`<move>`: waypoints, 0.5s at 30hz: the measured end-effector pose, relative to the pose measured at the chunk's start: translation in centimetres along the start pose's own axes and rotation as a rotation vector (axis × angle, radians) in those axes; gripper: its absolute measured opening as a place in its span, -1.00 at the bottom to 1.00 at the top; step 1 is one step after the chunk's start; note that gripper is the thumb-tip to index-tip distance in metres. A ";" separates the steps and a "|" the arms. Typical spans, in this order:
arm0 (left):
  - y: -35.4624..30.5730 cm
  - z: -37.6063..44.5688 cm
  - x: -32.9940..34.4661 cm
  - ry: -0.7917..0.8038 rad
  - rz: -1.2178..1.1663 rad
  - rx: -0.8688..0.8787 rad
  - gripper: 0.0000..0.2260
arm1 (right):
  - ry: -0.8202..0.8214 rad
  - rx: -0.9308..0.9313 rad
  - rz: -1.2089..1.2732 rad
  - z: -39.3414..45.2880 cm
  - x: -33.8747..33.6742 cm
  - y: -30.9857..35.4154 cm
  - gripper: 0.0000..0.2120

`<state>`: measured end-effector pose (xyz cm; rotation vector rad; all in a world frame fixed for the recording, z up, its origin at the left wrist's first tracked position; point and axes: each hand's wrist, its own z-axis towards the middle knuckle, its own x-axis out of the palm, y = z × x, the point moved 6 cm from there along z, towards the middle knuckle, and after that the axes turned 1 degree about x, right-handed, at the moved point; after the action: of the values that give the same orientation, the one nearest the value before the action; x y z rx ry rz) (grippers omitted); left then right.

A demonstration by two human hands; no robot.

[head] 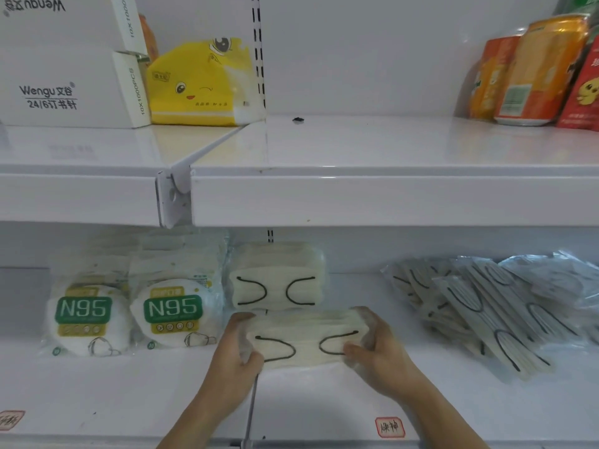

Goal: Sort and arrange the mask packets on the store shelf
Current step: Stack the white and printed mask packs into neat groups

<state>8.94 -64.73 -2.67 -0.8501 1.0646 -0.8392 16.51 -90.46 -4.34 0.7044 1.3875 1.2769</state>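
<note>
Both hands, left (238, 348) and right (377, 350), grip the ends of a clear packet of cream masks with black ear loops (306, 343) on the white lower shelf (129, 390), just before an identical packet stack (277, 277).

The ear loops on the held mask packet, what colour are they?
Black, on the cream mask packet; clear in the head view.

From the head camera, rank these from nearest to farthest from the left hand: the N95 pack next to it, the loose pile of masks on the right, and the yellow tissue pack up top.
From the left hand:
1. N95 pack, just to its left on the same shelf.
2. Loose pile of masks, far right of the same shelf, beyond the right hand.
3. Yellow tissue pack, on the shelf above, at the back.
</note>
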 end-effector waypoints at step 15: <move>1.5 1.8 3.2 -0.039 0.399 0.163 -0.74 | -0.292 0.135 0.196 7.2 -0.4 -1.8 -0.53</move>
<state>11.71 -66.62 -4.81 -0.4913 1.0690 -0.5603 23.76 -89.02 -4.84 1.0970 1.1937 1.1815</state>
